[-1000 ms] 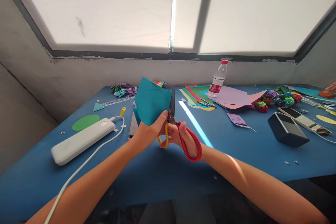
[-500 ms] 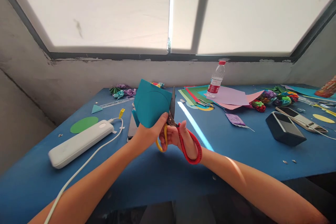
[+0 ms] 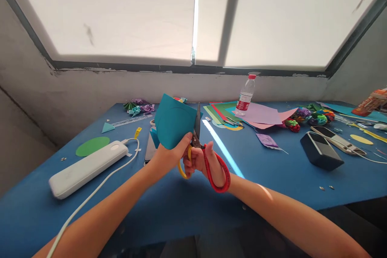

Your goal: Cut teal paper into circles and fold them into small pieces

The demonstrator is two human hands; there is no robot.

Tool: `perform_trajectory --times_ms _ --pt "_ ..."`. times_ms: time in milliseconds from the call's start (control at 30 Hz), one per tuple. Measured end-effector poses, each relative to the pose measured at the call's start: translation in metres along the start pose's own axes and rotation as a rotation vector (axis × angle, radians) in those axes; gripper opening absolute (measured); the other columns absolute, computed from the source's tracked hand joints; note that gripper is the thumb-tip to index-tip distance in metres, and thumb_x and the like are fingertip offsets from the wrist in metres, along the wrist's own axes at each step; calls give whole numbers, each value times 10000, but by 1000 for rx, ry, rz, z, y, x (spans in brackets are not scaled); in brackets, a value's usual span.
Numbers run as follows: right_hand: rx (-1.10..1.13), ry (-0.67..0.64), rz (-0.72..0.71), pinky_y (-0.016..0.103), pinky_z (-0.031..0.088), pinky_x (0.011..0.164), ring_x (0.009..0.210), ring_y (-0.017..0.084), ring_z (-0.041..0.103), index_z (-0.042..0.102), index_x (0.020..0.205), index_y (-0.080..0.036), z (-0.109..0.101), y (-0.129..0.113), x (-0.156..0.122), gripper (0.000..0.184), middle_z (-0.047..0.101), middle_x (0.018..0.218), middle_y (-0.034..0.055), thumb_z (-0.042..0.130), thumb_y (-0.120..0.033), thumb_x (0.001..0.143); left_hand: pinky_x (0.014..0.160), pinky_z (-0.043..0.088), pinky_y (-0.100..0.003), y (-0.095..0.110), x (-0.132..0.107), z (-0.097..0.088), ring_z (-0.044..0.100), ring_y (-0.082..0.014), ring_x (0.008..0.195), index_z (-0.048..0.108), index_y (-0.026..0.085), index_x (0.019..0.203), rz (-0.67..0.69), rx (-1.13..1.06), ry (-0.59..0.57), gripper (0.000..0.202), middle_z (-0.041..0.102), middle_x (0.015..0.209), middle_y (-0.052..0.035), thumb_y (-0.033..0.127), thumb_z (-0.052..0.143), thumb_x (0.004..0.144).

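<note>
My left hand (image 3: 173, 151) grips a teal sheet of paper (image 3: 175, 121) by its lower edge, thumb on the near face. A faint curved line shows on the sheet, and its outline has cut, angled edges. In my right hand (image 3: 201, 161) is a pair of scissors (image 3: 196, 141) with one yellow and one red handle loop. The red loop sits around my thumb side, the yellow one around my fingers. The blades point up along the paper's right edge; I cannot tell how far they are apart. Under the paper, a phone (image 3: 150, 147) is partly hidden on the table.
On the blue table (image 3: 266, 185), a white power bank (image 3: 89, 169) with a cable lies left, beside a green paper oval (image 3: 92, 146). Behind right stand a bottle (image 3: 244, 96) and coloured paper sheets (image 3: 263, 113). A dark speaker-like box (image 3: 321, 151) sits at right.
The view has shifted slightly, so the table things sit a little further left. My hands, the teal paper and the scissors keep nearly the same pose.
</note>
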State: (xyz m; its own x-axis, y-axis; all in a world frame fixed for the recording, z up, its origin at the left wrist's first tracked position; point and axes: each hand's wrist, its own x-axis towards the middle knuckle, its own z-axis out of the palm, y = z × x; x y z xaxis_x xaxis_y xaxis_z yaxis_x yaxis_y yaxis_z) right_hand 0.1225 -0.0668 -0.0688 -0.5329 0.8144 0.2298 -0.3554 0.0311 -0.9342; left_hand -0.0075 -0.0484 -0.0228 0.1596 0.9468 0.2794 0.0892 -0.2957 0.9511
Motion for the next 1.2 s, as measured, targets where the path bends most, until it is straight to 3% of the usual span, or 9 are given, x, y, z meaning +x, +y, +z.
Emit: perform_trajectory --times_ms 367,700,933,1200 --pt "-1 29 16 280 337 523 531 101 304 476 756 -164 4 -6 0 779 325 661 -24 237 -895 633 471 491 -234 2 -1 -2 542 -118 482 517 174 641 7 -35 -59 276 547 568 12 407 603 762" --pt "-24 29 18 269 322 513 517 94 302 488 795 -162 0 -2 -1 793 300 655 -35 225 -893 637 606 539 -294 7 -3 -4 613 -158 608 544 174 723 -12 -23 -87 227 600 666 -7 388 615 754" --pt "-64 65 46 268 305 513 513 94 314 460 796 -172 1 -4 -2 767 290 653 -41 226 -887 649 465 424 -219 8 1 -4 451 -87 465 436 188 572 88 54 -104 299 471 524 40 359 566 781" --pt "-97 120 75 262 287 504 506 84 275 447 781 -176 3 -8 -3 763 272 640 -50 243 -896 631 445 431 -220 8 1 -5 484 -107 490 455 189 582 29 27 -78 282 493 529 25 378 598 734"
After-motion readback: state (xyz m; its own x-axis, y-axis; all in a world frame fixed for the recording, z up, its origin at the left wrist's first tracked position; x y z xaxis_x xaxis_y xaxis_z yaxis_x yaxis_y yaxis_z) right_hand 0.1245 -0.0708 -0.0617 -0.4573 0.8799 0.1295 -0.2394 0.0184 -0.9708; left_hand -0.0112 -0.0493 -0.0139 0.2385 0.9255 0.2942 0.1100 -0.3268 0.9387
